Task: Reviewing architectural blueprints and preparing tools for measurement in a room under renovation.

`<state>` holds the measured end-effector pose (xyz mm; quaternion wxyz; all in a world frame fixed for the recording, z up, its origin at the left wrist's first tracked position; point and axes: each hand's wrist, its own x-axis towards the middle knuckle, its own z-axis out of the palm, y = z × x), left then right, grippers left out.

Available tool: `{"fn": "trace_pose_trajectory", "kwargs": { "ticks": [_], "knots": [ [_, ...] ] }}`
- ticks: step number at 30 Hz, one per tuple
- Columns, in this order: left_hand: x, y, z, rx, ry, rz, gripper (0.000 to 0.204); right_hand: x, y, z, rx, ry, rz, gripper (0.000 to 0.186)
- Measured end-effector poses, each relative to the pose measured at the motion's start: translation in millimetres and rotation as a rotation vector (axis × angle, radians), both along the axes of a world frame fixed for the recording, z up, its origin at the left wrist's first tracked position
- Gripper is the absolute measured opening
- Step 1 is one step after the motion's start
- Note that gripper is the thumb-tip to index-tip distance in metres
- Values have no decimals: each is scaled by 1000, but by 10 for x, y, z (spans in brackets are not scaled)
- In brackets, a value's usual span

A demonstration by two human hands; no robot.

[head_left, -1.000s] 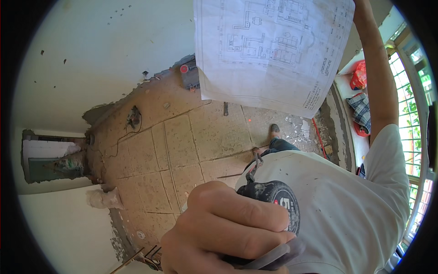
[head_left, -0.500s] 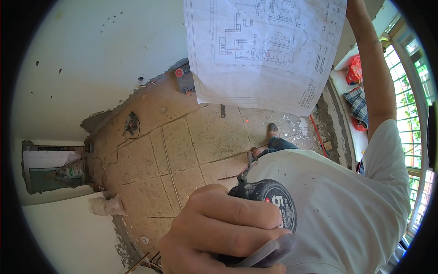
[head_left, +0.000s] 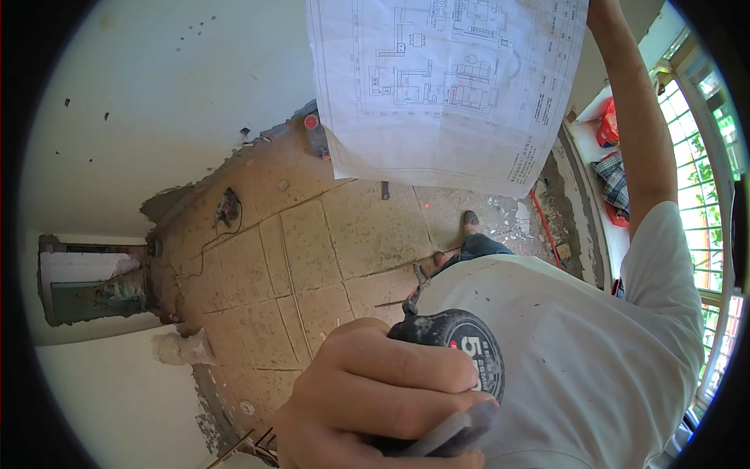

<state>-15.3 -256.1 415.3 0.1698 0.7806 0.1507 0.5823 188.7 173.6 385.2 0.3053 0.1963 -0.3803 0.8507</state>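
My left hand (head_left: 383, 395) is in the lower middle, its fingers wrapped round a black, dust-marked tape measure (head_left: 449, 332). A dark strap-like piece (head_left: 418, 293) sticks out from the far end of the tape measure. Between the lower fingers shows a dark part with a grey edge; what it is I cannot make out. At the top right my right arm reaches up, and my right hand (head_left: 603, 9) grips the side of a large white floor plan sheet (head_left: 437, 141). The sheet hangs at the top; its upper edge and most of that hand are cut off.
Square tiles with dust and rubble cover the floor (head_left: 367, 234). A corded power tool (head_left: 228, 207) lies at left, a dark-and-red item (head_left: 315, 133) by the wall. A bright barred window (head_left: 691, 141) and a sill with red bags (head_left: 608, 125) are at right.
The floor plan sheet has shifted slightly left in view, and the tape measure has moved a little to the left. Both hands keep the same grip.
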Motion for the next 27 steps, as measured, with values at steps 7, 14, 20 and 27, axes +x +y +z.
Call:
{"fn": "trace_pose_trajectory", "kwargs": {
  "ticks": [7,14,20,27],
  "knots": [
    [41,-131,60,9,57,89,37,-193,-410,195,331,-460,-1089,27],
    [-36,-132,22,-4,98,142,33,-205,-447,156,270,-436,-1068,26],
    [64,-127,78,-2,-19,149,36,-201,-357,156,65,-205,-529,25],
    [10,-41,54,4,14,147,36,-135,-520,160,245,-494,-1138,24]
  ]
}}
